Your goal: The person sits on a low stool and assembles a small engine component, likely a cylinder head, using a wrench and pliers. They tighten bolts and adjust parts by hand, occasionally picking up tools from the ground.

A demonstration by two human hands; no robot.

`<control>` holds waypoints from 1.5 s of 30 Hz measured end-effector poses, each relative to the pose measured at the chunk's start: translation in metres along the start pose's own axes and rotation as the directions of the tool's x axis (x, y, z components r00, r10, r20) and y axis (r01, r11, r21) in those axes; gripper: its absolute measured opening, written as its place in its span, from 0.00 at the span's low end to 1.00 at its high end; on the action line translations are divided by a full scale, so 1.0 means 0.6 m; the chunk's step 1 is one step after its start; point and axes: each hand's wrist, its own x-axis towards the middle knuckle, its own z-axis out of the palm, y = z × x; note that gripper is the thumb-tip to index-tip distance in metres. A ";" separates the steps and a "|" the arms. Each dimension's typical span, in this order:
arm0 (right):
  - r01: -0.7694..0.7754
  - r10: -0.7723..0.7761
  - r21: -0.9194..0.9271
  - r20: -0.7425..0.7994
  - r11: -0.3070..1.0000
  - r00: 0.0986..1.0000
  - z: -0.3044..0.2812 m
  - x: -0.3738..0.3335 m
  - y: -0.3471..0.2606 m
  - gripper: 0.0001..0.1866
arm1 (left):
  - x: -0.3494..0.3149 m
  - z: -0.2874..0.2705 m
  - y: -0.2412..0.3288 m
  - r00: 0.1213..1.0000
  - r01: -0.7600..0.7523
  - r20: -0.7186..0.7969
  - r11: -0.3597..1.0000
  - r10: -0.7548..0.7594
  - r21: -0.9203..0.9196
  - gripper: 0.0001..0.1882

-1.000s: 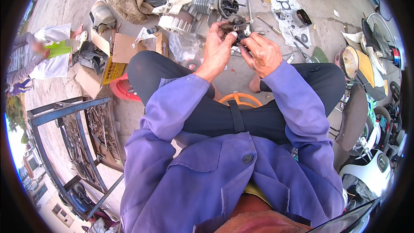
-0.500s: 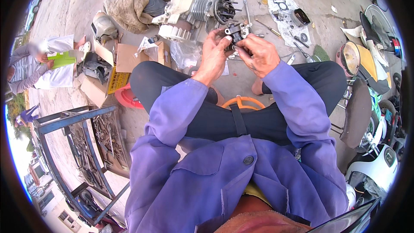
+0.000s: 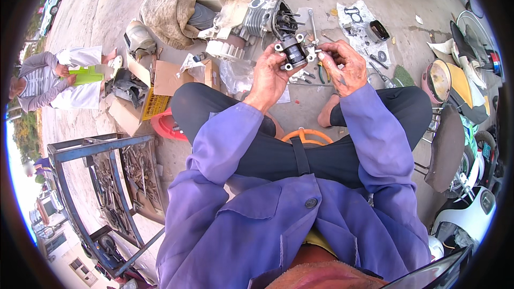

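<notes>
My left hand (image 3: 269,77) grips what looks like a rocker arm assembly (image 3: 293,53), a dark rounded body with silver lugs, by its left side, thumb and fingers wrapped round it. My right hand (image 3: 345,68) is closed in a pinch at the silver arm on the right end of the same part. The fingertips partly hide what they touch there. Just beyond it lies an opened engine (image 3: 258,18) with a finned cylinder and bare studs pointing right.
A gasket and a dark cover (image 3: 376,31) lie on white paper at the far right. Pliers (image 3: 324,73) and a wrench (image 3: 312,24) rest beyond my hands. Cardboard boxes (image 3: 171,77) and a blue metal frame (image 3: 101,150) stand left. Another person (image 3: 59,80) sits far left.
The part has turned to show its dark rounded side and sits slightly nearer and lower. My right hand has drawn back to the right, from its body to its end arm.
</notes>
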 end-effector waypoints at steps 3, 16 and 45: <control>0.004 -0.004 -0.014 0.001 1.000 1.000 -0.001 -0.001 0.001 0.09 | 0.001 -0.003 -0.001 1.000 -0.006 0.007 1.000 0.006 0.007 0.24; 0.092 -0.088 -0.102 0.039 0.991 0.995 0.003 -0.005 -0.010 0.09 | 0.002 -0.003 0.003 1.000 -0.012 0.005 1.000 0.012 0.007 0.26; 0.324 -0.334 -0.479 0.068 0.816 0.940 0.011 -0.018 -0.005 0.11 | -0.007 0.014 -0.001 0.996 -0.075 -0.047 0.990 0.081 0.116 0.28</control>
